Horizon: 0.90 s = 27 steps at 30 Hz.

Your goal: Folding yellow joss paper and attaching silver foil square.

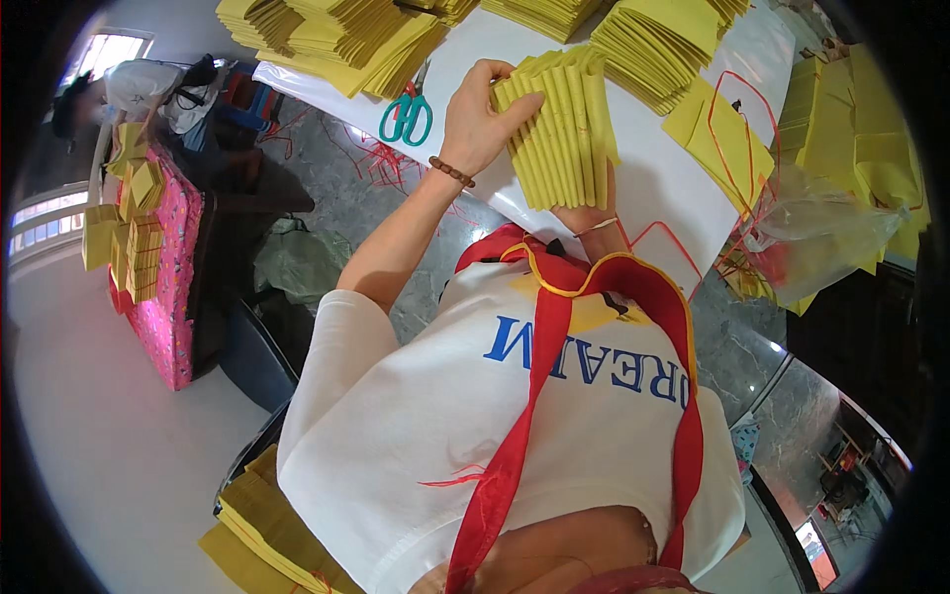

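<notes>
A fanned bundle of folded yellow sheets (pixel 559 129) is held up over the near edge of the white-covered table (pixel 648 198). My left hand (pixel 478 121) grips its left side, the thumb lying across the front folds and the fingers behind. Under the bundle's lower right end is my right hand (pixel 586 218), clasping it from behind; most of its fingers are hidden. A red cord (pixel 661 234) runs beside my right wrist. Scissors with teal handles (pixel 406 119) lie on the table left of my left hand, apart from it.
Stacks of folded yellow sheets (pixel 658 49) line the table's far side. A clear plastic bag (pixel 826 238) hangs at the right. Red strings (pixel 386 163) litter the floor. At the left, a person (pixel 143 89) is near a pink-covered table (pixel 170 317) bearing yellow bundles.
</notes>
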Available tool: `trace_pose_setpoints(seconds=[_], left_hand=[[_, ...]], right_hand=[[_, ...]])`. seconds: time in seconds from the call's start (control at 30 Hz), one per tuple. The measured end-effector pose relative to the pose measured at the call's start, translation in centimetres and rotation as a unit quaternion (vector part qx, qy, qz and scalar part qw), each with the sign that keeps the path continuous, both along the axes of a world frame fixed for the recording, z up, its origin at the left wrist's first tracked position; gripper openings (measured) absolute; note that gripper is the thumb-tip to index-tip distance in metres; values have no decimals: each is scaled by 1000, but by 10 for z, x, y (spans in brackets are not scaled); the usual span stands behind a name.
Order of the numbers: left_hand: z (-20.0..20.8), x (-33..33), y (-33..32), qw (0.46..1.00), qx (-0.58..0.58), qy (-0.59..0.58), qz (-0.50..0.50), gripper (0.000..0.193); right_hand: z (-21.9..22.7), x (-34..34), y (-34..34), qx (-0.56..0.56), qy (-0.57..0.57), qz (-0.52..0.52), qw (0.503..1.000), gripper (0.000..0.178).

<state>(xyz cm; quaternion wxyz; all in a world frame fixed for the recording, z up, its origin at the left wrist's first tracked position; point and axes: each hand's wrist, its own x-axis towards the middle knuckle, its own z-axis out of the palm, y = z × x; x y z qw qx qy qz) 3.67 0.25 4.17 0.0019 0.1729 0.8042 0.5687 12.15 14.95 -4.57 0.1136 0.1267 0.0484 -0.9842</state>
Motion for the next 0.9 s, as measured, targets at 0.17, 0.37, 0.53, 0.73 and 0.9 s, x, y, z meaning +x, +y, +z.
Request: trace_pose_setpoints(seconds=[0.17,0.37,0.53,0.73,0.9], left_hand=[[-3,-1,-2,999,-31,28,11,50],[4,-1,-2,997,-68,-9,25,59],[3,-4,-6,998,-66,-16,18,61],[-5,-16,-22,995,24,-90,-45,67],[-9,-12,-42,977,52,-158,-136,58]], right_hand=[[-2,4,-2,-5,20,10,1000,52],[-12,8,0,-20,62,1,998,50],[-10,8,-1,-24,61,9,998,51],[-26,8,6,42,27,1,999,52],[-1,-1,4,341,36,-103,934,52]])
